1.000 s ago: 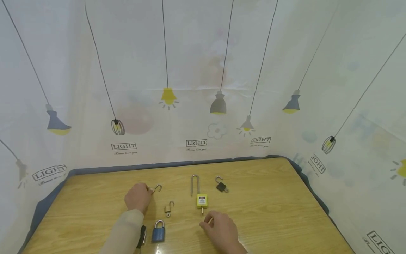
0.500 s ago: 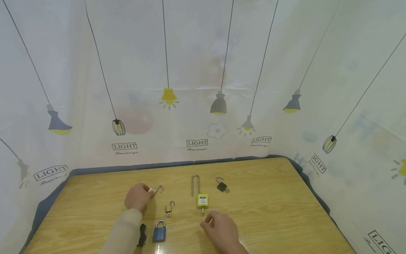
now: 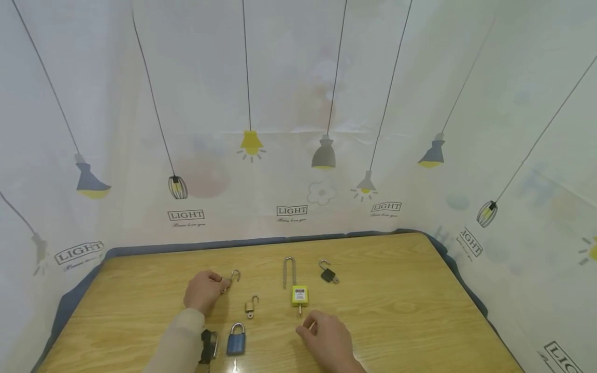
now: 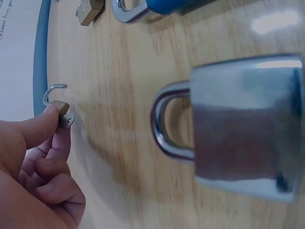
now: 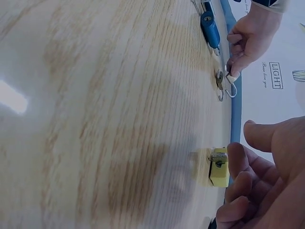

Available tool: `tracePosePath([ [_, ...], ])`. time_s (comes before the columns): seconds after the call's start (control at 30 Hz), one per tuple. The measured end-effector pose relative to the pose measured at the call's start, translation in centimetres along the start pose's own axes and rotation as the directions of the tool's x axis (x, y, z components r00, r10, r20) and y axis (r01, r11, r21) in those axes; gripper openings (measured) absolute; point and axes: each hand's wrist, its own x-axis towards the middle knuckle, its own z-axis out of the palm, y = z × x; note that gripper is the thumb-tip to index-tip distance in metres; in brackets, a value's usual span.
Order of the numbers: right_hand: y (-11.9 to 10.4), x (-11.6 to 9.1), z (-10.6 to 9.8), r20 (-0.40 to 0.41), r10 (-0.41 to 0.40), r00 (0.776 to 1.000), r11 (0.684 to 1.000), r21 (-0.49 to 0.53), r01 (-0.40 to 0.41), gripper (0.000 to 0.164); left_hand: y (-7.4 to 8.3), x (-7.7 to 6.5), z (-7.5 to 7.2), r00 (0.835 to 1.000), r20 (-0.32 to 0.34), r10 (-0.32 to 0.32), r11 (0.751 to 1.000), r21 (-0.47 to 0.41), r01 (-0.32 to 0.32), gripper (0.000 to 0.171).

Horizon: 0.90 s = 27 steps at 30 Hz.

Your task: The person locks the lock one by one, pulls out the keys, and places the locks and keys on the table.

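Observation:
My left hand (image 3: 203, 291) pinches a small brass padlock (image 4: 61, 107) between thumb and fingers near the table's far left. Its shackle stands unlocked, and a key sticks out of its lower end. Another small brass padlock (image 3: 250, 306), shackle also unlocked, lies to the right of that hand. Closer to me is a blue padlock (image 3: 236, 343). A silver padlock (image 4: 243, 124) fills the right of the left wrist view. My right hand (image 3: 328, 339) holds nothing, its fingers loosely bent, close to a yellow padlock (image 3: 300, 295) with a long shackle and a key.
Past the yellow padlock, to the right, lies a black padlock (image 3: 328, 275) with its shackle unlocked and a key in it. The wooden table (image 3: 396, 300) ends at a white curtain (image 3: 280, 171) printed with lamps, standing behind and along both sides.
The padlock in my left hand has turned a little between the fingers, and its key end now shows. My right hand stays in place. The head view has shifted slightly.

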Motion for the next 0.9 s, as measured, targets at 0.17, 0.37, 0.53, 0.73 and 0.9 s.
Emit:
tracePosePath([
  [0.17,0.0,-0.2,-0.2,-0.004,-0.018,1.0,1.0,0.018,0.018,0.018,0.1,-0.1,-0.7,1.0,0.017,0.01,0.999,-0.043,-0.009,0.031],
  [0.37,0.1,-0.2,-0.2,-0.002,0.016,1.0,1.0,0.01,-0.016,0.016,0.9,-0.5,-1.9,0.999,0.036,0.034,0.997,-0.063,-0.032,0.03],
  [0.53,0.1,-0.1,-0.3,-0.011,0.014,1.0,1.0,0.01,-0.014,0.015,1.2,-0.9,-2.4,0.996,0.028,0.085,0.996,-0.037,-0.084,0.029],
  [0.73,-0.3,-0.1,-0.5,-0.018,0.022,1.0,1.0,0.01,-0.022,0.014,1.6,-1.8,-2.7,0.99,0.053,0.132,0.986,-0.111,-0.126,0.029],
  [0.9,-0.5,-0.1,-0.7,-0.01,0.022,1.0,1.0,0.02,-0.022,0.013,2.4,-3.3,-2.5,0.985,0.08,0.15,0.967,-0.219,-0.129,0.028],
])
